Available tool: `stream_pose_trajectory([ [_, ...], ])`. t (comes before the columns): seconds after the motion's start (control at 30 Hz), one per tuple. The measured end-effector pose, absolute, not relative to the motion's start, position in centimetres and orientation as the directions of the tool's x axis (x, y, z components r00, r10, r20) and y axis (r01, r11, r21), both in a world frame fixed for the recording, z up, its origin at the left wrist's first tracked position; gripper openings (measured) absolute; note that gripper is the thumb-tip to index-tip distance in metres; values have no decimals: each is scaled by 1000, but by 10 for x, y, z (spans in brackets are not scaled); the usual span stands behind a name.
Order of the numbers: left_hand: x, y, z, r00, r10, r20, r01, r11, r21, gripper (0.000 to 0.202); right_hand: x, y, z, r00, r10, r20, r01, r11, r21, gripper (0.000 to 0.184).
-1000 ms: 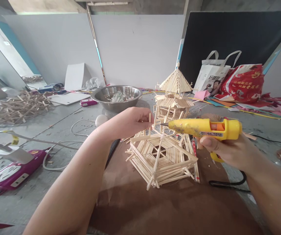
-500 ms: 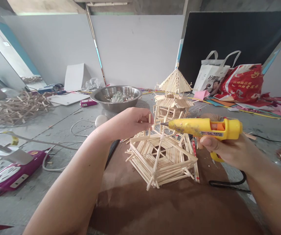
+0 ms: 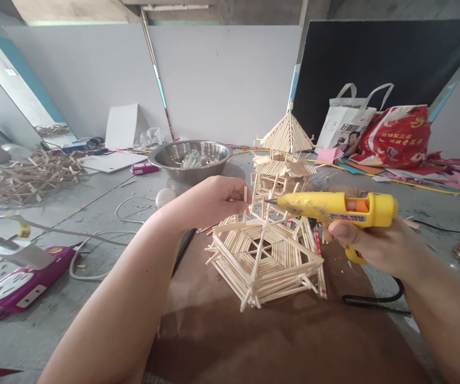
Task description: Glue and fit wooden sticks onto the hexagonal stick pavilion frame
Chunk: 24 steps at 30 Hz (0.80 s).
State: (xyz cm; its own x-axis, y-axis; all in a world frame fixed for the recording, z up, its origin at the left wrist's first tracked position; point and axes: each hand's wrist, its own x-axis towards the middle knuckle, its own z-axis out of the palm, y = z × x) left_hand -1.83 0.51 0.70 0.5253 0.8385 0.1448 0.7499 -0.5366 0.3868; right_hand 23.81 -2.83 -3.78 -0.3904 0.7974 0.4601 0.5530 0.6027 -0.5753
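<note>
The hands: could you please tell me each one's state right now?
Left hand: closed, pinching a short stick.
Right hand: closed, holding a yellow glue gun.

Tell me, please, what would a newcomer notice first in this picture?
Probably the bright yellow glue gun in the right hand, pointing left near the stick frame. Behind that frame rises a pointed stick tower. A red bag stands out at the back right.

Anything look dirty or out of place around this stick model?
Yes: grey smudges mar the front of the yellow glue gun in the right hand, looking dirty, and scraps litter the grey surface untidily.
</note>
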Motion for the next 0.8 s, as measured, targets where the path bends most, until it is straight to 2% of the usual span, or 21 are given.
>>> stream_pose_trajectory([
  [0.13, -18, 5, 8, 518, 844, 134, 760, -527, 381, 13, 237, -28, -35, -380, 800, 464, 553, 599, -579, 35],
  [0.23, -18, 5, 9, 521, 844, 128, 760, -526, 382, 13, 237, -26, -36, -347, 820, 456, 526, 573, -629, 30],
  [0.6, -19, 4, 9, 500, 860, 104, 774, -497, 393, 15, 244, -23, -43, -264, 881, 392, 525, 472, -708, 37],
  [0.8, -19, 4, 8, 511, 852, 113, 764, -511, 394, 14, 246, -22, -47, -268, 873, 407, 491, 487, -722, 34],
])
